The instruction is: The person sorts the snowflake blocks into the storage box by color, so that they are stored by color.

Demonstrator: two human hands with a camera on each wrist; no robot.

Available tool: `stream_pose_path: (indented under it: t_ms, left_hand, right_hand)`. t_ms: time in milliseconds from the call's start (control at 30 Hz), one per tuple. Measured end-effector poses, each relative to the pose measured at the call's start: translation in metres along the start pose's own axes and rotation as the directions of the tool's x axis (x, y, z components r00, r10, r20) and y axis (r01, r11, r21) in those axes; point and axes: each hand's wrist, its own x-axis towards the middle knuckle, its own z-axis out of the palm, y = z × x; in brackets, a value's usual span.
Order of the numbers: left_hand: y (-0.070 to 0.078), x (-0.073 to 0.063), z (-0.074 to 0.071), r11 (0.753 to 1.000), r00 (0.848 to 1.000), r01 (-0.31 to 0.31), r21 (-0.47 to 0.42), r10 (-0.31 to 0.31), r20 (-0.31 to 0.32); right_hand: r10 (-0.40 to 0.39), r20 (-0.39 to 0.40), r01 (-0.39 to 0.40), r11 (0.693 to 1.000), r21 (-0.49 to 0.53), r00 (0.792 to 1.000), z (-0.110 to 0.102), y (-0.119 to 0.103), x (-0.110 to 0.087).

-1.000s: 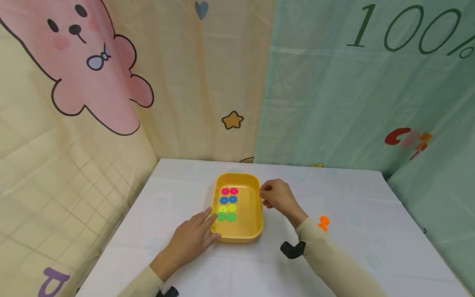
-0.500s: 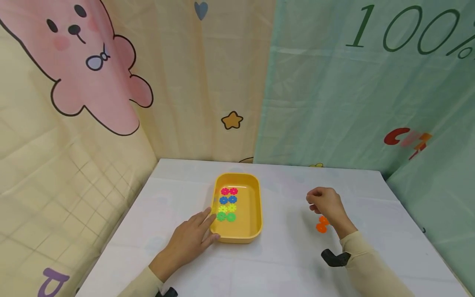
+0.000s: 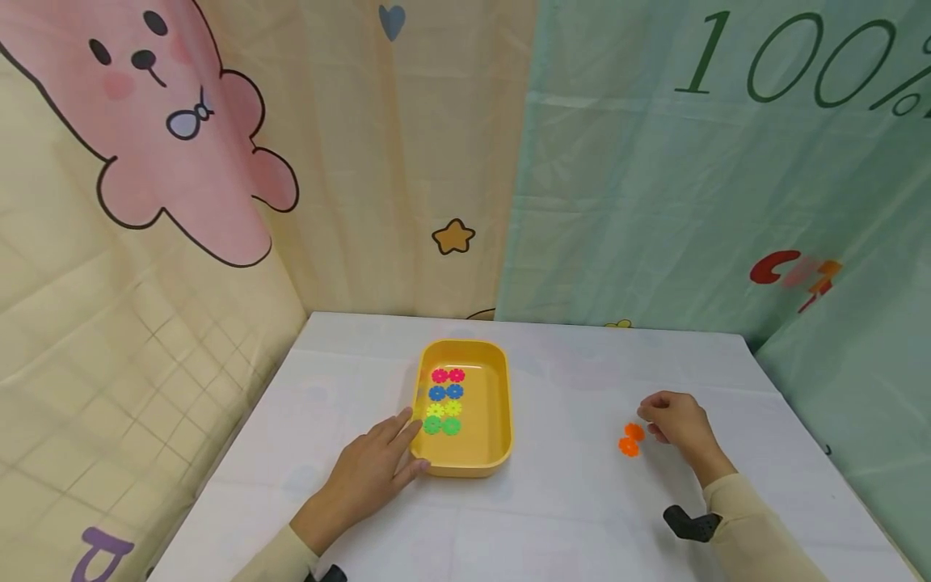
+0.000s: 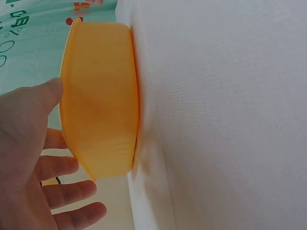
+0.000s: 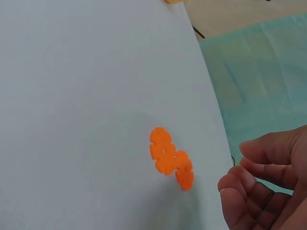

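Observation:
My left hand [image 3: 366,469] rests at the near left edge of a yellow tray [image 3: 502,420], its fingers spread. The left wrist view shows the thumb [image 4: 53,91] touching the tray's rim. Along the tray's left side lie flower-shaped plastic pieces in coloured pairs: pink [image 3: 457,376], blue [image 3: 454,391], yellow [image 3: 452,407] and green [image 3: 452,426]. Over the table at right, my right hand [image 3: 682,426] hovers just beside a small overlapping cluster of orange flower pieces [image 3: 629,446]. Its fingers [image 5: 233,199] are loosely bent, with a gap to the thumb and nothing between.
A white cloth covers the table [image 3: 560,517], and the tray stands left of its middle. Printed curtains [image 3: 618,202] hang behind the far edge and at both sides. A black wrist mount [image 3: 691,525] sits under the right sleeve.
My right hand has moved from the tray's right rim across to the right, ending beside the orange flower pieces. The left hand and the tray have stayed in place.

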Motion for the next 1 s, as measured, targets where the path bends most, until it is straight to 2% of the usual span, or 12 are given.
stream_pose_path:
  t_ms: [100, 333, 633, 733, 1000]
  left_hand:
    - [0.000, 0.000, 0.000, 1.000, 1.000, -0.005, 0.001, 0.005, -0.005]
    - [-0.001, 0.000, 0.002, 1.000, 1.000, 0.003, -0.012, -0.003, 0.007]
    - [-0.002, 0.000, 0.004, 1.000, 1.000, -0.015, -0.010, 0.015, -0.019]
    - [-0.002, 0.000, 0.004, 1.000, 1.000, -0.014, -0.005, 0.014, -0.013]
    - [-0.002, 0.002, 0.004, 1.000, 1.000, -0.002, 0.006, 0.002, 0.007]
  right_hand:
    - [0.017, 0.019, -0.016, 0.999, -0.043, 1.000, 0.002, 0.007, 0.003]
    - [0.001, 0.052, 0.007, 0.987, -0.158, 0.999, 0.009, 0.017, 0.011]
    - [-0.054, 0.070, 0.066, 0.981, -0.184, 0.996, 0.014, 0.012, 0.008]
    - [-0.052, 0.070, 0.065, 0.979, -0.194, 0.996, 0.016, 0.012, 0.009]
    - [-0.105, 0.068, 0.119, 0.964, -0.239, 0.992, 0.022, 0.015, 0.011]
